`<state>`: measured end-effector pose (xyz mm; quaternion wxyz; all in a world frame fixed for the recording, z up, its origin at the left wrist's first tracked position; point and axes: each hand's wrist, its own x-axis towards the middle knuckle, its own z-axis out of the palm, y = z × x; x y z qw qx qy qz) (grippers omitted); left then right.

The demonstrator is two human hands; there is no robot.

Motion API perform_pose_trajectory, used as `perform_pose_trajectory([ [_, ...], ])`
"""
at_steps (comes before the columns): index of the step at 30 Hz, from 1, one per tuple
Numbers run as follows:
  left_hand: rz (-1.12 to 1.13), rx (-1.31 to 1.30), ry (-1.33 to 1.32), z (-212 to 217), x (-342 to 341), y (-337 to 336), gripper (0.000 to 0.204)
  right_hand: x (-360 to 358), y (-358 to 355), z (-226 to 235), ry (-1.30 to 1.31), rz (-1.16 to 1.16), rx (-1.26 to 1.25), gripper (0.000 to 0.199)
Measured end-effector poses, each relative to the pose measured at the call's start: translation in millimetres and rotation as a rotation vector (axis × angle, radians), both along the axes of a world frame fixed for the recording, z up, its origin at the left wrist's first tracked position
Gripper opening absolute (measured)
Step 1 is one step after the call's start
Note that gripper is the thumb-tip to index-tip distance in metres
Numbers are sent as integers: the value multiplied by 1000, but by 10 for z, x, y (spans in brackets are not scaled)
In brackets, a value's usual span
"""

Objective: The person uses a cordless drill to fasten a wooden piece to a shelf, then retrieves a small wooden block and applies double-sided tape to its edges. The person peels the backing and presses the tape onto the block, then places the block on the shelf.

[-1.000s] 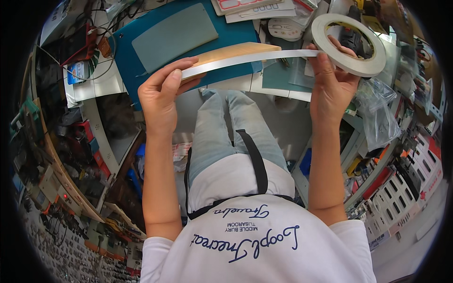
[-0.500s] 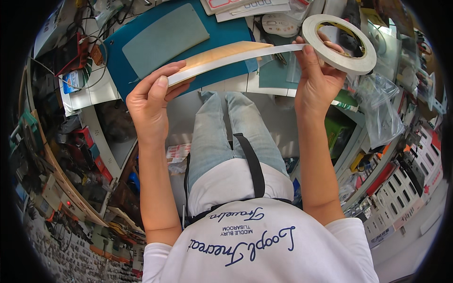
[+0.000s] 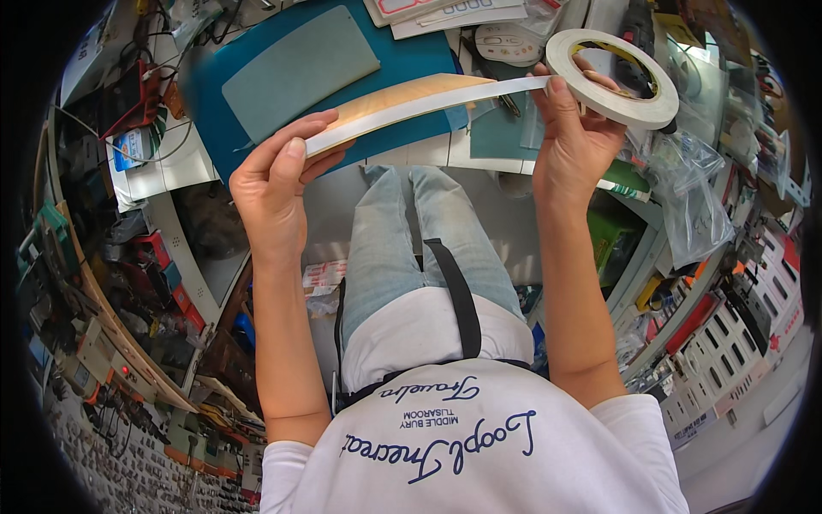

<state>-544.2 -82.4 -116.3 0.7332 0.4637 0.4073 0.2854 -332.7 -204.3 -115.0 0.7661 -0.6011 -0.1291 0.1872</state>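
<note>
My left hand (image 3: 272,193) grips the left end of a thin tan board (image 3: 398,96), thumb on top and fingers beneath. Along the board's near edge runs a white tape strip (image 3: 428,104). Past the board's right end the strip stretches taut through the air to a tape roll (image 3: 635,111), off-white with a yellowish inner core. That roll is held in my right hand (image 3: 572,163), with the thumb pressed at the strip where it leaves the roll and some fingers through the core.
A blue folder or mat (image 3: 235,111) lies on the white bench under the board, with a pale translucent sheet (image 3: 300,73) on it. Behind are a white computer mouse (image 3: 507,44) and papers (image 3: 458,13). A clear plastic bag (image 3: 689,197) hangs at the right.
The tape roll and my right hand have shifted slightly left, and the roll's tilt differs a little. My left hand and the board look almost still.
</note>
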Motion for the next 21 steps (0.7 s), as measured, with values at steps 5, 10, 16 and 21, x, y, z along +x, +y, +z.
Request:
perform_pose_trajectory([
  [5,-9,13,11,0,-4,-4,31,-41,25,-71,30,-31,-19,35],
  [10,12,-5,-15,25,17,-15,28,-107,69,-184,52,-30,-18,37],
  [16,14,-4,-36,36,39,-6,27,-167,146,-279,37,-20,-74,37],
  [21,7,1,-8,14,35,7,30,-236,202,-283,50,-28,-89,36],
])
